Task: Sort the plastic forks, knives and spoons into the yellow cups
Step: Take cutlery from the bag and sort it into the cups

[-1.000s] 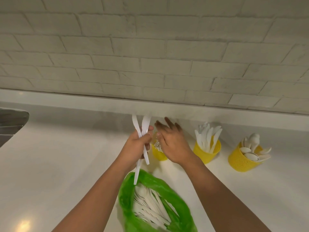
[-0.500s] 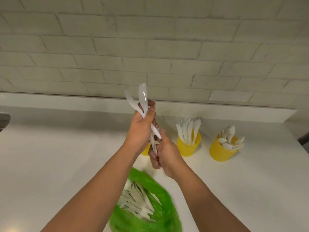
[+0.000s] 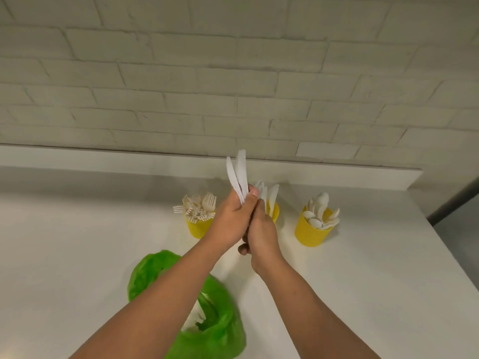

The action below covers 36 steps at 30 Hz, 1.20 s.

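Note:
Three yellow cups stand in a row on the white counter: a fork cup on the left, a knife cup in the middle, a spoon cup on the right. My left hand grips two white plastic knives, blades pointing up, above the counter in front of the knife cup. My right hand is pressed against the left hand and curls around the knives' lower ends, which are hidden. The knife cup is partly hidden behind both hands.
A green plastic bag with several white utensils inside lies on the counter near me, under my left forearm. A white brick wall rises behind the counter. The counter's right edge drops off to a grey floor.
Both hands with the knives have shifted right, from over the fork cup to in front of the knife cup. The fork cup is now uncovered. My right hand has closed up against the left.

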Each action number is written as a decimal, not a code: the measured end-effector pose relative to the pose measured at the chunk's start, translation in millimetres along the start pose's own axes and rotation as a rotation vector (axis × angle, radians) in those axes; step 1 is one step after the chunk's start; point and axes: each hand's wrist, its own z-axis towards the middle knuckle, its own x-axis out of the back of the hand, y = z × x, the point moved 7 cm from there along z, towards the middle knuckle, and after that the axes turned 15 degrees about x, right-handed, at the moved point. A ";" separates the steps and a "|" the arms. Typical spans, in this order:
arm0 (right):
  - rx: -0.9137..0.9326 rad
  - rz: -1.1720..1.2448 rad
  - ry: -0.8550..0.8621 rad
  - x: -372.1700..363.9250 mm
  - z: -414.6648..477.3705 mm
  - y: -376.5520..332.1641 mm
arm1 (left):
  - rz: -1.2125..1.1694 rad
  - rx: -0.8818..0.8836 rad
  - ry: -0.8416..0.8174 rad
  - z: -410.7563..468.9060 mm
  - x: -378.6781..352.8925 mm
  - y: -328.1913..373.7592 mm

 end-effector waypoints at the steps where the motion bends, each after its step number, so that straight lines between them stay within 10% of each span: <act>1: 0.005 -0.028 0.007 3.9 0.8 1.1 | 0.028 -0.017 0.002 -1.3 -4.4 1.5; 13: -0.039 -0.171 -0.180 36.0 7.8 3.0 | -0.431 -0.150 0.220 8.2 -12.7 51.7; 29: -0.176 0.266 -0.233 45.8 24.6 0.7 | -0.471 -0.079 0.269 24.8 -22.4 56.5; 36: 0.158 0.045 -0.526 49.8 30.9 -15.9 | -0.432 -0.063 0.238 34.0 -23.1 50.3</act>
